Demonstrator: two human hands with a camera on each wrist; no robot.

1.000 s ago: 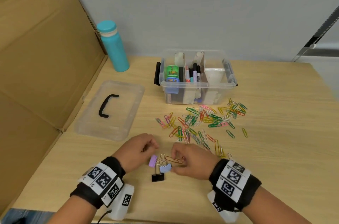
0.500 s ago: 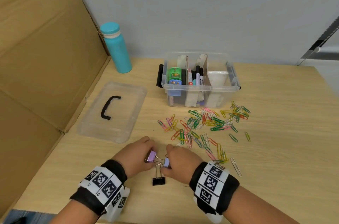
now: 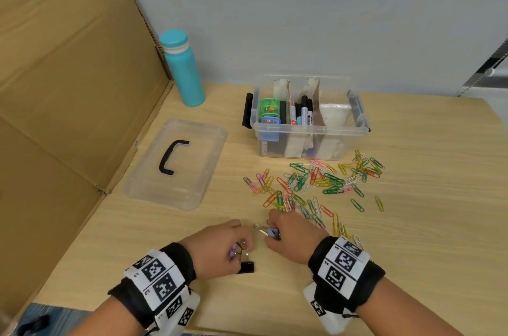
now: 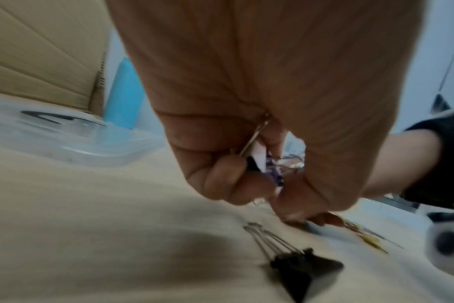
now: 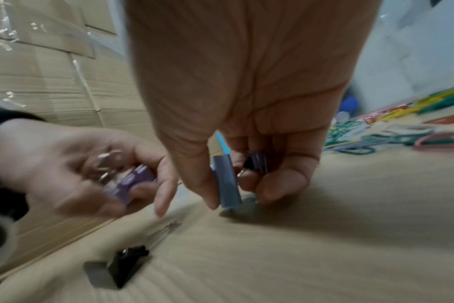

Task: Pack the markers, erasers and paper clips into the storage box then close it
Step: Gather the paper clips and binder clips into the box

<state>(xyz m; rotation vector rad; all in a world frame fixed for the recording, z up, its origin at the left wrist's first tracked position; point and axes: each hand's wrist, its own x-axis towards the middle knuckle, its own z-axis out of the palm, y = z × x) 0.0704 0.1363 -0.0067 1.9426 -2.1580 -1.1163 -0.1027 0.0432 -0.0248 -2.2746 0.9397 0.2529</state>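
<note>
I am picking up clips from the near part of the table (image 3: 412, 225). My left hand (image 3: 217, 247) has its fingers curled around a purple binder clip (image 5: 132, 182). My right hand (image 3: 288, 236) pinches a blue-grey binder clip (image 5: 227, 184), with a small dark one tucked behind it. A black binder clip (image 3: 246, 267) lies on the wood just beside my left hand.

The storage box (image 3: 310, 132) sits open at the far side. The markers (image 3: 303, 113) stand in its middle part and the erasers (image 3: 269, 114) are in its left part. The paper clips (image 3: 316, 184) lie spread out between the box and my hands. The lid (image 3: 176, 165) lies flat to the left, near the blue bottle (image 3: 182, 69).

So I think the clip step is only starting. Next I should carry what I hold to the box and drop it in the right part, which looks free. Then I must gather the loose clips, which are small and slippery.
</note>
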